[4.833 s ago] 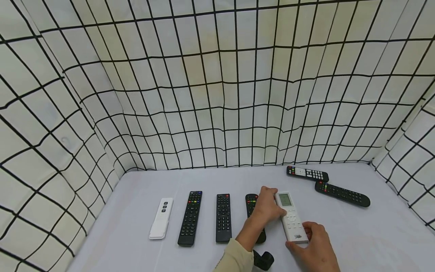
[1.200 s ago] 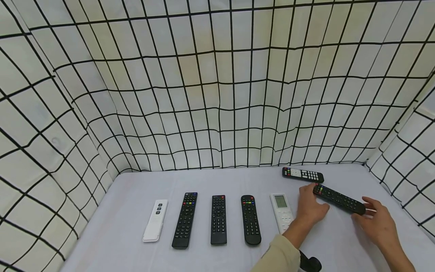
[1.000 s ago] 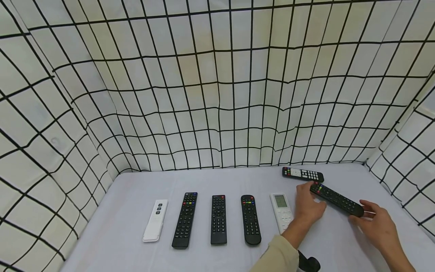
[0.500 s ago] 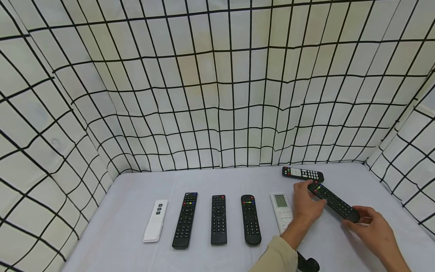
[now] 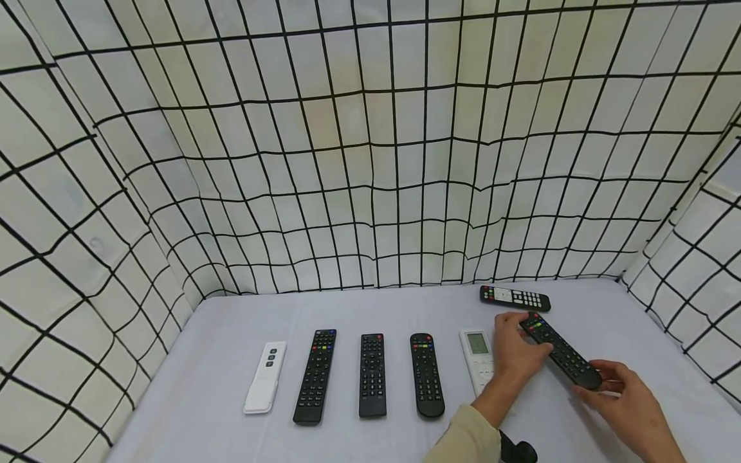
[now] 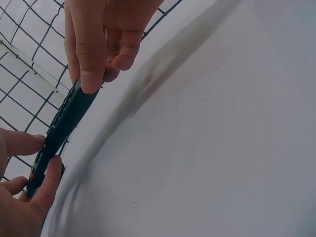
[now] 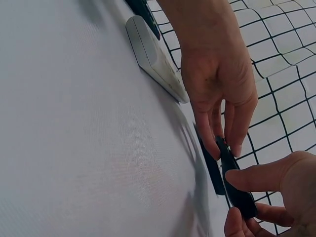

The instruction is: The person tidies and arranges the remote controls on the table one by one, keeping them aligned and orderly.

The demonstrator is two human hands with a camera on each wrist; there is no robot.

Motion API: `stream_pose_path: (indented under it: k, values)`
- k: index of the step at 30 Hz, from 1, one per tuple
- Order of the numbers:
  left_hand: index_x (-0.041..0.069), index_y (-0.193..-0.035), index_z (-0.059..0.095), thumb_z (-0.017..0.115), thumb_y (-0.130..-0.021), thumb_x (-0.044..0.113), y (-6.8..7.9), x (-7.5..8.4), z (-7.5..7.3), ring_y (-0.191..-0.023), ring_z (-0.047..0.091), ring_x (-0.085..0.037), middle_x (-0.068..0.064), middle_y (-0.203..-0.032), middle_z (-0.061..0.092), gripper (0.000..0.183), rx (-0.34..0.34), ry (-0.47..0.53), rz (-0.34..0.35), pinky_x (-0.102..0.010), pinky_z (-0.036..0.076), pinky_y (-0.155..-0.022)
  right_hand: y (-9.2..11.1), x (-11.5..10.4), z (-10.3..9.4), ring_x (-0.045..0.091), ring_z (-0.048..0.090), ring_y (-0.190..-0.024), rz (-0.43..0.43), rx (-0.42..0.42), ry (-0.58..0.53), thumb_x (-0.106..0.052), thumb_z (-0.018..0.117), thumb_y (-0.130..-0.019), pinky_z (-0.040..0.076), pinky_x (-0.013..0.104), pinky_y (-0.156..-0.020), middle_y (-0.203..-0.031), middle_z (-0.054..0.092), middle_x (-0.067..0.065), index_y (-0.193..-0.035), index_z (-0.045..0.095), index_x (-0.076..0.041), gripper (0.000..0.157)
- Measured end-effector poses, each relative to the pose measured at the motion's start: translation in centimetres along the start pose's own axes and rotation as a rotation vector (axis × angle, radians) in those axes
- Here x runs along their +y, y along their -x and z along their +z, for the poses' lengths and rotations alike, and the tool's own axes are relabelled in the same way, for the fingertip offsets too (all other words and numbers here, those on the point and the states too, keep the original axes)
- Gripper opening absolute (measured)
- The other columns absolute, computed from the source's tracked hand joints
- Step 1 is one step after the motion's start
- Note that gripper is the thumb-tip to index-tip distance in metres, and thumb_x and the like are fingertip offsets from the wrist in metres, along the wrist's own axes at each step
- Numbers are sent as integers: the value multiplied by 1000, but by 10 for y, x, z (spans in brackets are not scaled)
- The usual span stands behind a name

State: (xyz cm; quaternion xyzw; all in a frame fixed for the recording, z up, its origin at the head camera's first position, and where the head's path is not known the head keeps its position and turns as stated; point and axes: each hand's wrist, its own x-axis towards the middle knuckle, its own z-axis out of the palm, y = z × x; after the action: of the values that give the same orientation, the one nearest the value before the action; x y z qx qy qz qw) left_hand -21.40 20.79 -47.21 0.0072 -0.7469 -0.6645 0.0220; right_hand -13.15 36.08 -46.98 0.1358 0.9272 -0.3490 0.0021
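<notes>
Both hands hold one black remote control (image 5: 560,350) with coloured buttons at its far end. My left hand (image 5: 517,350) pinches that far end. My right hand (image 5: 622,402) grips the near, rounded end between thumb and fingers. The remote slants from upper left to lower right, and in the left wrist view its dark underside (image 6: 71,116) hangs above the white cloth. Just left of my left hand lies a white air-conditioner remote (image 5: 477,357), its lower part hidden by the wrist. Behind the held remote lies another black remote (image 5: 515,298), turned crosswise.
A row on the white-covered table (image 5: 202,386) continues leftward: a black rounded remote (image 5: 427,376), two long black remotes (image 5: 372,376) and a slim white remote (image 5: 265,376). Black netting (image 5: 370,193) over white sheeting encloses the back and sides.
Earlier both hands were on the white air-conditioner remote; then they took hold of the black one. Over the last second it has moved left and nearer, turning more lengthwise.
</notes>
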Motion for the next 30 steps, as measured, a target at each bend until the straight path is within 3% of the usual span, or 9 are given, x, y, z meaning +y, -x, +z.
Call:
stream_pose_path:
  k: [13,19,28,30]
  values:
    - [10,-123,73,95,-68,2,-6,1,-14,-96,58,2,9,-126,56,60,-121,-100,1,-14,53,-84,7,-5,12,44,64,-112,65,-49,-14,-31,84,-87,57,31,-73,-136,50,38,-144,42,12,83]
    - [13,-121,74,96,-68,9,-6,-1,-20,-110,58,-2,9,-125,58,58,-162,-220,15,-18,50,-100,12,-6,20,42,64,-108,97,-51,-22,-31,86,-85,56,37,-78,-132,52,39,-141,44,13,83]
    - [16,-124,74,96,-72,15,-7,-1,-27,-113,58,-5,7,-128,59,57,-220,-347,22,-20,50,-102,14,-9,32,35,63,-98,109,-29,-2,-28,87,-84,53,37,-77,-125,54,37,-138,44,15,81]
    - [16,-125,74,96,-72,16,-8,-1,-29,-113,58,-5,6,-128,59,57,-228,-377,30,-20,50,-101,15,-11,34,32,62,-95,108,-22,-2,-26,86,-84,51,32,-73,-121,55,36,-137,44,15,79]
